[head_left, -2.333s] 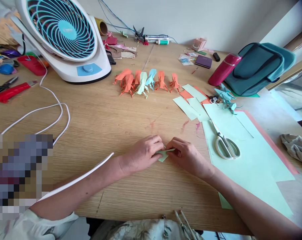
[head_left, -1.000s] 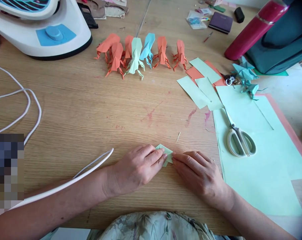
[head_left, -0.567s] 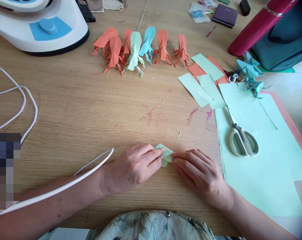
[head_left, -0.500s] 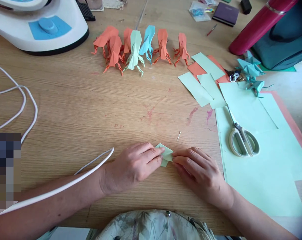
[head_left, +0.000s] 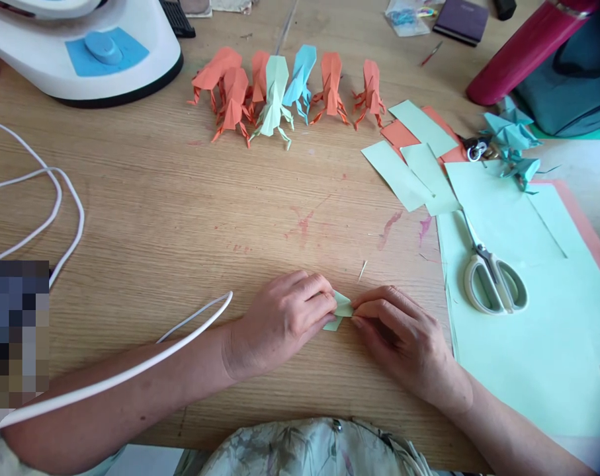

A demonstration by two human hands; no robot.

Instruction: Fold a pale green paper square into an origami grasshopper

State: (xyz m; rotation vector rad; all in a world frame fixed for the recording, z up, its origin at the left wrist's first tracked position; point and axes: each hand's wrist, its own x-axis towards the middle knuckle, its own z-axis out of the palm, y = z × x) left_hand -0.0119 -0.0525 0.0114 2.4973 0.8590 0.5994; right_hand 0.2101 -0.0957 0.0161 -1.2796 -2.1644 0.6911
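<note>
Spreading across the view, the wooden table carries a large mint sheet at four o'clock, with scissors lying on it; near six o'clock the left hand and right hand meet, fingers curled, each pinching one end of a small folded mint paper pressed against the tabletop.

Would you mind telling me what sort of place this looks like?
Probably a home craft desk used for paper folding. A row of folded paper animals stands on the wooden table, scissors lie on green paper sheets, and both hands pinch a small folded green piece.
</note>
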